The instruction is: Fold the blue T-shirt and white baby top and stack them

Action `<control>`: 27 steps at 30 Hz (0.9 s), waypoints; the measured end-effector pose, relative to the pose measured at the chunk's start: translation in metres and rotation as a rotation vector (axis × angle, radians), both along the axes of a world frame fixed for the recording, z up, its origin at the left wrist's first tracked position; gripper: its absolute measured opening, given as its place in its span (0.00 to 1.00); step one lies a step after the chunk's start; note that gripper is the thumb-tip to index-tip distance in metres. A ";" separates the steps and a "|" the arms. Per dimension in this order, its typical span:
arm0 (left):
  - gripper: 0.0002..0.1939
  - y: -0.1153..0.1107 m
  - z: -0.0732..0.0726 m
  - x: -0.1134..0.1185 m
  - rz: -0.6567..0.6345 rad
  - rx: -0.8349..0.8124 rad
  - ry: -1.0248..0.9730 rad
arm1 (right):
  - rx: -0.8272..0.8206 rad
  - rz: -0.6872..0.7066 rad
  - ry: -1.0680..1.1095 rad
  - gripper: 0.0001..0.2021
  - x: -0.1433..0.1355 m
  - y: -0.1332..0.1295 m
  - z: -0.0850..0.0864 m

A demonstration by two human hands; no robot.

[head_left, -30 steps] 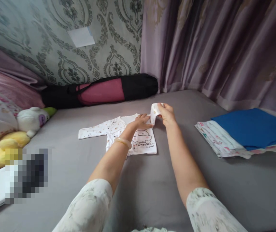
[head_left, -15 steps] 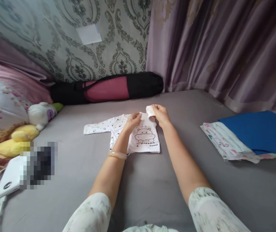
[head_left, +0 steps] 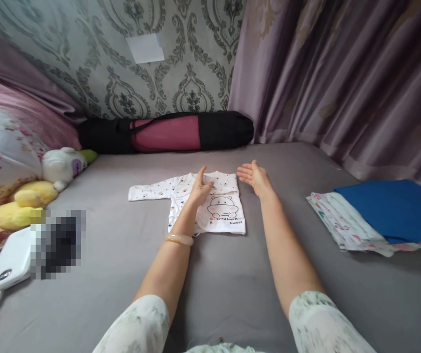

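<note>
A small white baby shirt (head_left: 223,223) with a hippo print and little patterned motifs lies flat on the grey bed. Its left sleeve (head_left: 149,190) stretches out sideways, while the right sleeve (head_left: 222,183) is folded inward across the chest. Over the middle of the shirt is my left hand (head_left: 200,189), fingers apart and gripping nothing; whether it touches the fabric I cannot tell. My right hand (head_left: 256,179) is open just off the shirt's right edge, its fingers stretched toward the folded sleeve. A pale bangle (head_left: 179,239) circles my left wrist.
On the right lies a stack of folded patterned cloths (head_left: 337,220) with a blue cloth (head_left: 398,208) on top. A black and pink long bag (head_left: 166,132) rests along the wall. Plush toys (head_left: 34,196) and a white device with a cable (head_left: 10,260) are at left.
My right hand has let go of the sleeve, which now lies folded across the shirt's chest, and has moved slightly right with its fingers extended. My left hand's fingers have spread.
</note>
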State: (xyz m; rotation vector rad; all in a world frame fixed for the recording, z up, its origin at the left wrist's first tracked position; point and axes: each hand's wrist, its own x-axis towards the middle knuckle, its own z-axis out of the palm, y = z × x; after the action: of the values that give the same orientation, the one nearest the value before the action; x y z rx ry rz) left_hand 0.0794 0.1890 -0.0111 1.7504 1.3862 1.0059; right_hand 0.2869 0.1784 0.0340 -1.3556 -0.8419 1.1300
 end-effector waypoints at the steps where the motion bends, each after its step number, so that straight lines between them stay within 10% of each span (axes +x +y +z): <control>1: 0.31 0.001 0.000 0.000 -0.012 0.007 -0.002 | -0.006 -0.018 -0.048 0.22 0.000 0.001 -0.003; 13: 0.25 0.012 -0.007 -0.003 0.010 0.185 0.219 | 0.036 0.315 -1.260 0.23 -0.049 -0.013 -0.026; 27: 0.24 0.011 -0.015 -0.009 0.023 0.269 0.346 | -0.065 0.356 -1.407 0.32 -0.054 -0.015 -0.045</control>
State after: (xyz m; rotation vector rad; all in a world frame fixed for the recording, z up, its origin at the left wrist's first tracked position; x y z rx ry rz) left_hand 0.0700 0.1999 -0.0261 2.1937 1.5375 0.9691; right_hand 0.2329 0.1635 -0.0108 -2.0671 -2.0947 0.2666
